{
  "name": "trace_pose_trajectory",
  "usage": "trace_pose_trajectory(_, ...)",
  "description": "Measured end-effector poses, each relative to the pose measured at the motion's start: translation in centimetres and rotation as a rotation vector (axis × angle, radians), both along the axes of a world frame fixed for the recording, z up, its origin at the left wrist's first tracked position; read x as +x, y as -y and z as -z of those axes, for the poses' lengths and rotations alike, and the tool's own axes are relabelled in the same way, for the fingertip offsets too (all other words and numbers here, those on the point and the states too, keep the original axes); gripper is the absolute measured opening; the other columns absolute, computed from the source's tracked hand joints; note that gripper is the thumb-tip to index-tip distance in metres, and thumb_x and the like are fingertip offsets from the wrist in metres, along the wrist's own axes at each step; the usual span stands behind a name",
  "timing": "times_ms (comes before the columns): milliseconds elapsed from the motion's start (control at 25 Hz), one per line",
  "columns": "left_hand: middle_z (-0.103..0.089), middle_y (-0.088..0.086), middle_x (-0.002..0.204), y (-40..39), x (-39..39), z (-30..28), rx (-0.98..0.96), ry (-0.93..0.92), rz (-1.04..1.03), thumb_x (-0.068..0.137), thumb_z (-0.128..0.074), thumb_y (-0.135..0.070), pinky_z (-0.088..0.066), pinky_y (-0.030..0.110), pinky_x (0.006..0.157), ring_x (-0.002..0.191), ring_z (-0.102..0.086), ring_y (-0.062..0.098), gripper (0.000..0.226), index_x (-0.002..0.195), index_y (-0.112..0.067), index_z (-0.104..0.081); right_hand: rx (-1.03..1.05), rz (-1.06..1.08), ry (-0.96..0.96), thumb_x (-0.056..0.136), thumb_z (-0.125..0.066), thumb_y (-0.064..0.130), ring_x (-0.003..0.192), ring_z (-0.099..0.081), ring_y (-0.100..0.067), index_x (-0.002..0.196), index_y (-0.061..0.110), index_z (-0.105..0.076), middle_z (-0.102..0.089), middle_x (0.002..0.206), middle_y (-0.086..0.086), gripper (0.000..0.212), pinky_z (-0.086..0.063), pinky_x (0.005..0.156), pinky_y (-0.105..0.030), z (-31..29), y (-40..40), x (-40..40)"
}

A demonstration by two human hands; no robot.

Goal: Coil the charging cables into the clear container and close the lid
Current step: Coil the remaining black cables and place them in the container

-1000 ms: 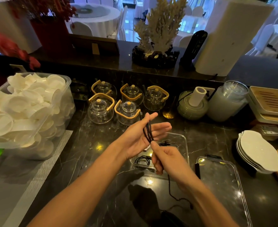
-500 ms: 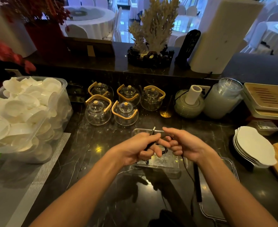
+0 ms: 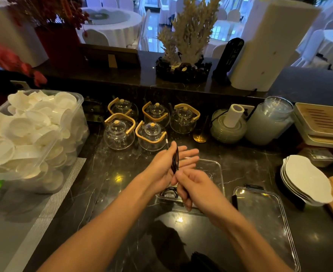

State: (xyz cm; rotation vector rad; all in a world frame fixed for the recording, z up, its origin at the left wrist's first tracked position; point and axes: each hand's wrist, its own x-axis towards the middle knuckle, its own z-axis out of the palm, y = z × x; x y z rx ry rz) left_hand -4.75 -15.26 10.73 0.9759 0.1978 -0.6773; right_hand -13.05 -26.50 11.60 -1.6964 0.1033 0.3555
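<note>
Left hand [image 3: 166, 167] was held palm-up above the clear container [image 3: 217, 173], fingers straight, black cable [image 3: 175, 160] looped across the palm. One plug end [image 3: 167, 143] stuck out past the thumb. Right hand [image 3: 196, 188] was motion-blurred, fingers curled around the cable's lower run; exact pinch point hard to read. Both hands covered most of the container. A second coiled cable [image 3: 169, 193] was partly visible inside it. Lid [image 3: 267, 218] lay flat just right of the container, its near corner cut off by the frame.
</note>
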Motion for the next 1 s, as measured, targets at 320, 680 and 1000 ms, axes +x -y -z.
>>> trace_pose_trajectory(320,-0.034,-0.008,0.051,-0.9,0.8,-0.8,-0.457,-0.107,0.138,0.104,-0.040,-0.032,-0.011,0.019,0.038,0.036,-0.020,0.005,0.039,0.120,-0.003,-0.062,0.371,0.032,-0.321,0.090,-0.071,0.050,0.045,-0.030,-0.012,0.069,0.017,-0.056,-0.029,0.055,0.001,0.042,-0.037,0.047,-0.023,5.9,3.9,-1.3)
trace_pose_trajectory(680,-0.024,-0.010,0.051,-1.0,-0.3,0.1,-0.534,-0.142,0.310,0.105,-0.042,-0.031,-0.012,0.019,0.040,0.037,-0.019,0.004,0.029,0.087,-0.012,-0.055,1.195,0.239,-0.246,0.063,-0.094,-0.002,0.082,-0.079,-0.023,0.119,-0.006,-0.070,-0.077,0.100,-0.018,0.061,-0.065,0.067,-0.033,6.0,7.2,1.0)
trace_pose_trajectory(1000,-0.025,-0.009,0.047,-0.9,-0.6,0.8,-0.574,-0.176,0.327,0.105,-0.041,-0.030,-0.012,0.019,0.038,0.035,-0.020,0.005,0.034,0.075,-0.015,-0.046,0.881,0.283,-0.267,0.100,-0.056,0.022,0.051,-0.050,-0.005,0.105,0.006,-0.066,-0.060,0.087,-0.006,0.020,-0.043,0.039,-0.015,5.9,5.0,1.6)
